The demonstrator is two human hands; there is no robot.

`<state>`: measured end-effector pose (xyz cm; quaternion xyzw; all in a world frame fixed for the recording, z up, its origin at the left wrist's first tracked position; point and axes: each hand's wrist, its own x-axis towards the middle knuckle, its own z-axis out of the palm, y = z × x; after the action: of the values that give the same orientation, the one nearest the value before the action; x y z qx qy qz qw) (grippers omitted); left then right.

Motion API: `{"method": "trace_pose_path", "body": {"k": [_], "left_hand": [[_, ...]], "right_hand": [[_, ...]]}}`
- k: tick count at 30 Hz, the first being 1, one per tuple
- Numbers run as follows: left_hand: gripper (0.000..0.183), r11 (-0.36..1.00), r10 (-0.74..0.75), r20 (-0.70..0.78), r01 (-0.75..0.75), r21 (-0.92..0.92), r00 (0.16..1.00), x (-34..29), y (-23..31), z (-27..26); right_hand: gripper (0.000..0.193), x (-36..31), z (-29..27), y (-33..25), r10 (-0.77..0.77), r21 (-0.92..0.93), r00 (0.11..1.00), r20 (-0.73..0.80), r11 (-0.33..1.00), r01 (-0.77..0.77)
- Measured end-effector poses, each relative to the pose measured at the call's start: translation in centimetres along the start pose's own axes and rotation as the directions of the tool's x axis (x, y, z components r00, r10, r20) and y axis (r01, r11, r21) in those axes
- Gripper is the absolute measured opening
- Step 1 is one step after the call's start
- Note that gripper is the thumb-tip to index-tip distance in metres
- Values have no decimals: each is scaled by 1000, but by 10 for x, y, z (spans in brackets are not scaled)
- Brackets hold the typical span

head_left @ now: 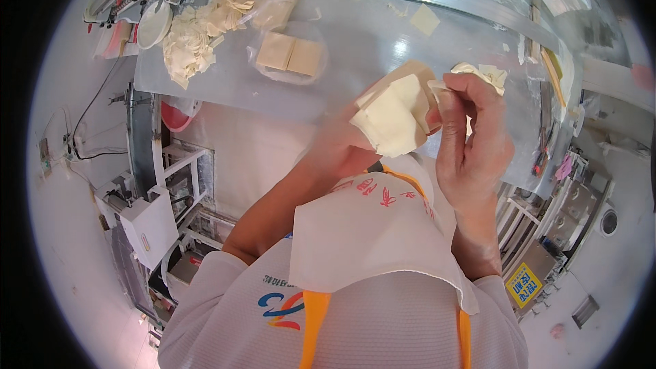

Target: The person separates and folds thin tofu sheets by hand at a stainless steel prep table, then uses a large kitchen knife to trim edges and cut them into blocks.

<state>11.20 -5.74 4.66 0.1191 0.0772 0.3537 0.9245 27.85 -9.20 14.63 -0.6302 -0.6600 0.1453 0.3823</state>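
Note:
My left hand (342,140) holds a few pale yellow square dough sheets (393,123) above the front edge of the metal table (260,99). They look thin and slightly curled, and they cover much of the palm. Against their right edge, my right hand (478,140) is closed, thumb and fingers pinching a small strip of dough (438,87). Whether that strip is still joined to the sheets, I cannot tell. Just beyond my right fingers lie some crumpled dough scraps (484,75), partly hidden by the hand.
Neat stacks of square dough sheets (304,59) sit on clear plastic, left of centre. A long heap of dough scraps (188,48) lies farther left, beside a white bowl (154,25). One loose square (425,20) rests at the back. Wooden sticks (552,75) lie at the right.

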Motion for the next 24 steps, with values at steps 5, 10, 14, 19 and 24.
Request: {"method": "trace_pose_path", "body": {"k": [5, 10, 14, 19, 24], "left_hand": [[93, 998, 52, 47, -53, 36, 998, -3, 4, -4], [93, 996, 65, -62, -61, 60, 996, -5, 16, 11], [94, 997, 75, -33, -74, 38, 997, -7, 14, -8], [92, 998, 68, -106, -67, 17, 992, -13, 17, -7], [86, 998, 66, -71, -65, 22, 995, -15, 22, -12]], "right_hand": [[18, 6, -2, -8, -39, -76, 993, 108, 996, 48], [18, -2, 6, -3, 199, 223, 975, 99, 951, -216], [17, 15, 4, -3, 332, 508, 910, 250, 755, -415], [23, 37, 10, 3, 129, 326, 939, 319, 915, -236], [32, 34, 20, 2, -56, 82, 941, 334, 996, 30]]}}
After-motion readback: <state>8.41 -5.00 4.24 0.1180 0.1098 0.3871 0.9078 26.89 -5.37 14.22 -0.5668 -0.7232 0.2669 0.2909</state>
